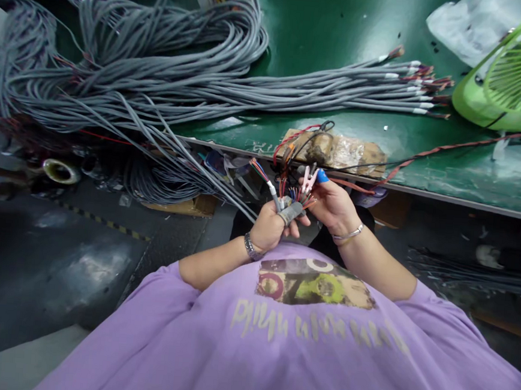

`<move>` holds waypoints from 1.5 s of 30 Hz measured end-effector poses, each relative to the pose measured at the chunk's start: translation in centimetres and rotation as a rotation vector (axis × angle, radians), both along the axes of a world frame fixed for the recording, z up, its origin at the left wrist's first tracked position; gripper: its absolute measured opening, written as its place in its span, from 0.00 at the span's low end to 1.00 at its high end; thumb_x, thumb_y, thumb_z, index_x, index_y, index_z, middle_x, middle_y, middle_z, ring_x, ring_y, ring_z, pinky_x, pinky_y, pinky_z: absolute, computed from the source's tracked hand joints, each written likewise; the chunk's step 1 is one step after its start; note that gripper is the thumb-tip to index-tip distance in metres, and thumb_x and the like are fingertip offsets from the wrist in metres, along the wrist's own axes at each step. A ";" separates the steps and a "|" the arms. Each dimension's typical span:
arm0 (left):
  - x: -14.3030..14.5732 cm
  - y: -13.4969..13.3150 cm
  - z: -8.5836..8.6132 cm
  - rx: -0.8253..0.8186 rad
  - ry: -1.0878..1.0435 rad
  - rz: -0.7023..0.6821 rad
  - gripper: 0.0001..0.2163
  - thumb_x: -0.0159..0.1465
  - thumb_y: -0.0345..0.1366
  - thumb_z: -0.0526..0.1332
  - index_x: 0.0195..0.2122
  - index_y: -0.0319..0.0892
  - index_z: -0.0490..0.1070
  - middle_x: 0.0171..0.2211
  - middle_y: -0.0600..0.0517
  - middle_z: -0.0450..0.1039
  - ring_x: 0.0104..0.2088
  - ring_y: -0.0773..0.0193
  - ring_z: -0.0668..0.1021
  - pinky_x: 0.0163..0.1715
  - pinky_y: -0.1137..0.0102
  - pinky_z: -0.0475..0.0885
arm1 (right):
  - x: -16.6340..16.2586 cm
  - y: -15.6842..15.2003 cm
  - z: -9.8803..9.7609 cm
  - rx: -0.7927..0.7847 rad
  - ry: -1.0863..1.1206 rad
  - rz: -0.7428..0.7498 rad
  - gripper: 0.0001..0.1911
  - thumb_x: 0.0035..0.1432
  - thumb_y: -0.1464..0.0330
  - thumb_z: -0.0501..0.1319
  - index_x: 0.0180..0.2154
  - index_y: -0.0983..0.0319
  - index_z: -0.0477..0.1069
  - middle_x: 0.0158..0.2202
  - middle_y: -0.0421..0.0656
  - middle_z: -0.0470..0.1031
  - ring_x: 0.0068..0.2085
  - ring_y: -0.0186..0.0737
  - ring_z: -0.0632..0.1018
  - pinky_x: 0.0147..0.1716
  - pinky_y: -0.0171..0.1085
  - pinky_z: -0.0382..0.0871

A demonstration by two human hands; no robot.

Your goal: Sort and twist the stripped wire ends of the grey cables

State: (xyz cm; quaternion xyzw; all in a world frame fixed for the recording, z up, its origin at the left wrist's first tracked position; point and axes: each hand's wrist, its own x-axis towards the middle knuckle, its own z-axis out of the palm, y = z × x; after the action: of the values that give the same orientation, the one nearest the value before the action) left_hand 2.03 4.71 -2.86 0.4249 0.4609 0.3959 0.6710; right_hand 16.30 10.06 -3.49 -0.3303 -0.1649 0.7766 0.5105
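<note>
A green desk (327, 32) carries a heap of grey cables (162, 73) with stripped ends, a green fan (513, 82) and a plastic bag (472, 25). The purple shirt (276, 340) bears pale lettering, too blurred to read. Just below the desk edge, the left hand (267, 225) is closed around a grey cable (273, 193) whose coloured wires fan out. The right hand (332, 206), touching it, pinches a pink clip (307, 179) at those wires.

Green workbench (337, 21) under grey cable bundles (162, 73), lime fan (512, 88) at its right end, dark floor (80, 253) below.
</note>
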 end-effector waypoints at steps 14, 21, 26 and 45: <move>-0.6 -0.9 0.2 0.006 0.024 0.002 0.19 0.57 0.52 0.66 0.30 0.39 0.67 0.28 0.49 0.80 0.15 0.73 0.73 0.13 0.77 0.57 | 0.8 -0.8 -0.5 0.001 -0.013 0.191 0.29 0.55 0.40 0.58 0.32 0.61 0.74 0.29 0.43 0.79 0.26 0.36 0.75 0.26 0.35 0.72; -0.3 -0.9 0.4 0.090 0.065 0.089 0.20 0.58 0.54 0.64 0.29 0.40 0.65 0.28 0.50 0.80 0.15 0.75 0.72 0.13 0.77 0.58 | 1.1 0.1 0.3 0.050 -0.116 0.159 0.25 0.58 0.45 0.60 0.33 0.61 0.73 0.26 0.41 0.76 0.24 0.33 0.74 0.24 0.33 0.70; 0.2 -0.5 0.7 0.119 0.051 0.117 0.19 0.59 0.54 0.63 0.30 0.41 0.65 0.28 0.52 0.79 0.15 0.75 0.71 0.13 0.77 0.58 | 1.0 0.3 0.3 0.091 -0.153 0.123 0.14 0.60 0.58 0.62 0.33 0.63 0.75 0.25 0.40 0.75 0.24 0.33 0.73 0.24 0.32 0.68; 0.1 -0.1 0.1 0.148 0.045 0.091 0.18 0.60 0.51 0.63 0.29 0.40 0.65 0.27 0.51 0.79 0.15 0.74 0.72 0.12 0.77 0.57 | -0.6 0.3 -0.6 0.023 0.033 0.039 0.24 0.53 0.46 0.65 0.30 0.61 0.74 0.25 0.39 0.79 0.25 0.34 0.76 0.27 0.34 0.73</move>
State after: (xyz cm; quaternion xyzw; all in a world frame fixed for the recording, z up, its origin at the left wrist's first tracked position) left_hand 2.18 4.57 -2.73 0.4607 0.4641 0.4494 0.6086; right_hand 15.69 10.36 -4.09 -0.3083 -0.1718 0.7897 0.5018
